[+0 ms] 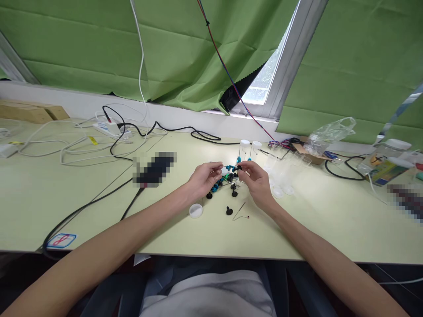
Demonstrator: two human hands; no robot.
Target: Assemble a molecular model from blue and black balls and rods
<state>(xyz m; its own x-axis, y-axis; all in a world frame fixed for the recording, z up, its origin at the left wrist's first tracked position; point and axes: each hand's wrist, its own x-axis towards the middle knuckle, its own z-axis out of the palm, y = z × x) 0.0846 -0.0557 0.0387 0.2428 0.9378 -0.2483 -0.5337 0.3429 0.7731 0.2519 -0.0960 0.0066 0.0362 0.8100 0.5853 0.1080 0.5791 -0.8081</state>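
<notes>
My left hand (205, 179) pinches a thin metal rod that runs into a small blue fitting (230, 168). At the other end of that fitting, the fingers of my right hand (256, 181) close on a black knob (239, 168). Below my hands lies a loose pile of blue fittings (215, 187), black knobs and thin rods. Nearer to me, a separate black knob (229, 211) rests beside a bent wire rod (238, 215) with a small dark red tip. A round white cap (196, 211) sits below my left hand.
Two white-topped items (244, 143) stand behind my hands. To the right are clear plastic containers (282, 176) and a clear bag (330, 134) on a cardboard box. Cables and a power strip (110, 128) spread along the left back. A blurred dark object (155, 169) lies left.
</notes>
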